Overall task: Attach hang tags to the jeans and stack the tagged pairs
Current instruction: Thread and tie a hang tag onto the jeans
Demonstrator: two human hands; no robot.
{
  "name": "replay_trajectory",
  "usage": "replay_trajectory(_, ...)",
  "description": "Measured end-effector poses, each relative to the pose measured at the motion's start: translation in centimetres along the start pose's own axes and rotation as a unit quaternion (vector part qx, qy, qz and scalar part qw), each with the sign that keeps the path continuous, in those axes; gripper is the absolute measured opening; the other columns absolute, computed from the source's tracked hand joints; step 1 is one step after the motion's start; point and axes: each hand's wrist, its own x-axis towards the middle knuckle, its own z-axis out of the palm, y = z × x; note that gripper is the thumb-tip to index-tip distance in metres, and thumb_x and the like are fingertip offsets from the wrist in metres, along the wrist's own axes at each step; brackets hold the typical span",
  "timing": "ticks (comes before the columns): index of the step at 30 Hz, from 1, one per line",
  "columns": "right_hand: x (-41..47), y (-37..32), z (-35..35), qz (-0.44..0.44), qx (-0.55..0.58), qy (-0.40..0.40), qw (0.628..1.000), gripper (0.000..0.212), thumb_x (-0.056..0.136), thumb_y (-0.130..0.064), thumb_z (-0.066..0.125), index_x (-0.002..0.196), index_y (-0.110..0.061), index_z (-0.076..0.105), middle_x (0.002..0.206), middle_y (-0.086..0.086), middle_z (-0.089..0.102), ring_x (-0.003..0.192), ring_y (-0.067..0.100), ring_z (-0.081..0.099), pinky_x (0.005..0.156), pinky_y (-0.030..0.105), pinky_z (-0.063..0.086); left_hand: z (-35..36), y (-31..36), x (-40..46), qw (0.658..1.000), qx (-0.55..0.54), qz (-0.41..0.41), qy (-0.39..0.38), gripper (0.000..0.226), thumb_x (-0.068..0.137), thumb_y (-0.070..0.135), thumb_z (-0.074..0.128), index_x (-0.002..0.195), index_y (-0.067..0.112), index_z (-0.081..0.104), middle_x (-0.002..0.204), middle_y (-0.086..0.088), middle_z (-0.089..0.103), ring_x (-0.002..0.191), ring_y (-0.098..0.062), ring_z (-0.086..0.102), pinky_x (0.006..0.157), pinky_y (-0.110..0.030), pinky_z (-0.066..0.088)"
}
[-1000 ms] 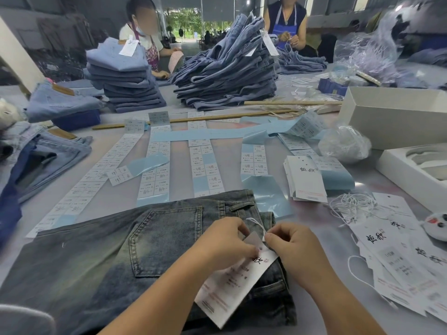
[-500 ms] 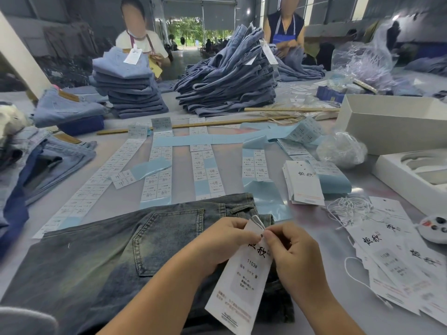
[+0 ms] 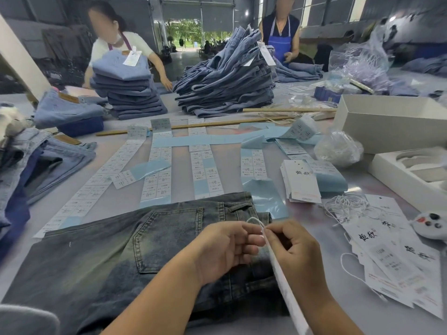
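Note:
A dark washed pair of jeans (image 3: 104, 257) lies folded on the grey table, back pocket up, waistband to the right. Over the waistband my left hand (image 3: 225, 247) and my right hand (image 3: 292, 250) meet. My right fingers pinch the top of a white hang tag (image 3: 285, 288), which hangs edge-on toward me. A white string loop (image 3: 254, 220) rises from the tag between both hands. My left fingers are curled at the string; the exact grip is hidden.
Loose hang tags (image 3: 396, 259) and white strings (image 3: 348, 206) lie at the right, a tag stack (image 3: 302, 182) beyond. Sticker strips (image 3: 157, 170) cover the middle. Jeans stacks (image 3: 125, 88) (image 3: 229, 78) stand at the back with two people. White boxes (image 3: 387, 122) sit right.
The hang tag has turned from face-up to edge-on. My hands have lifted slightly and a string loop now shows above them.

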Motion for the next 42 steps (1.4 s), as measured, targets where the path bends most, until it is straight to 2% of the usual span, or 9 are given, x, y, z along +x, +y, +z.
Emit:
replay_trajectory(3,-0.2,0.0,0.3,0.026,0.014,-0.007,1.000,0.017,0.083,-0.003,0.074,0.076,-0.019,0.071,0.073,-0.007,0.065,0.072,0.011,0.062,0.064,0.017,0.046,0.8,-0.3,0.1,0.993,0.096,0.036,0.059,0.006,0.094,0.003,0.059,0.096,0.005,0.064,0.069,-0.003,0.067,0.058,-0.012,0.058,0.055,-0.021,0.048)
replay_trajectory(10,-0.4,-0.2,0.2,0.107,0.057,-0.025,0.992,0.015,0.087,-0.012,0.072,0.080,-0.025,0.073,0.075,-0.009,0.070,0.074,0.006,0.064,0.066,0.016,0.048,1.7,-0.7,-0.1,0.972,0.199,0.064,0.107,0.009,0.097,0.012,0.060,0.089,0.010,0.063,0.068,0.003,0.065,0.056,-0.005,0.054,0.054,-0.017,0.041)
replay_trajectory(15,0.3,-0.9,-1.0,0.094,0.102,-0.084,0.987,0.029,0.090,-0.032,0.063,0.119,-0.037,0.064,0.108,-0.022,0.062,0.105,0.002,0.059,0.090,0.019,0.047,2.4,-1.0,-0.7,0.937,0.323,0.109,0.084,0.012,0.098,0.025,0.056,0.091,0.017,0.061,0.079,0.007,0.069,0.071,-0.008,0.063,0.069,-0.026,0.052)
replay_trajectory(18,0.8,-1.4,-1.9,0.066,0.086,-0.166,0.980,0.024,0.082,-0.031,0.061,0.103,-0.036,0.071,0.101,-0.022,0.068,0.099,0.003,0.064,0.083,0.013,0.047,2.4,-1.0,-0.8,0.914,0.370,0.139,0.090,0.010,0.099,0.026,0.053,0.100,0.024,0.063,0.093,0.005,0.071,0.087,-0.011,0.067,0.081,-0.033,0.054)
replay_trajectory(22,0.6,-1.0,-2.7,0.078,0.047,-0.166,0.982,0.025,0.086,-0.010,0.067,0.086,-0.034,0.073,0.087,-0.016,0.071,0.081,0.001,0.066,0.068,0.013,0.050,2.1,-1.5,-0.9,0.870,0.441,0.163,0.147,0.011,0.100,0.027,0.052,0.093,0.026,0.060,0.082,0.006,0.067,0.063,0.001,0.055,0.061,-0.018,0.045)
replay_trajectory(27,0.1,-0.2,-3.1,0.101,-0.029,-0.134,0.985,0.024,0.089,-0.020,0.067,0.065,-0.018,0.066,0.066,-0.007,0.062,0.065,0.003,0.056,0.057,0.016,0.042,2.1,-1.8,-1.1,0.882,0.400,0.185,0.163,0.012,0.100,0.024,0.053,0.089,0.024,0.059,0.084,0.008,0.072,0.069,-0.005,0.061,0.061,-0.021,0.046)
replay_trajectory(33,-0.7,-0.7,-3.4,0.013,-0.119,-0.154,0.981,0.016,0.085,-0.041,0.071,0.088,-0.027,0.077,0.106,-0.011,0.057,0.104,0.011,0.047,0.088,0.027,0.043,2.6,-2.0,-1.5,0.891,0.384,0.203,0.130,0.012,0.100,0.019,0.053,0.090,0.022,0.059,0.076,0.013,0.071,0.064,0.003,0.061,0.055,-0.012,0.044)
replay_trajectory(38,-1.1,-0.5,-3.7,0.009,-0.112,-0.103,0.988,0.012,0.083,-0.022,0.076,0.073,-0.024,0.071,0.101,-0.016,0.058,0.098,0.000,0.046,0.084,0.002,0.030,2.4,-2.3,-2.2,0.887,0.401,0.186,0.131,0.011,0.098,0.022,0.056,0.089,0.025,0.060,0.082,0.011,0.072,0.072,-0.004,0.066,0.062,-0.019,0.048)
replay_trajectory(42,-1.4,-0.2,-3.8,0.040,-0.040,-0.051,0.997,0.022,0.085,-0.009,0.072,0.070,-0.022,0.065,0.080,-0.013,0.066,0.081,0.000,0.061,0.066,0.011,0.045,1.6,-2.7,-3.0,0.833,0.529,0.146,0.065,0.008,0.087,0.021,0.064,0.088,0.028,0.066,0.086,0.008,0.070,0.075,-0.004,0.062,0.074,-0.028,0.053)
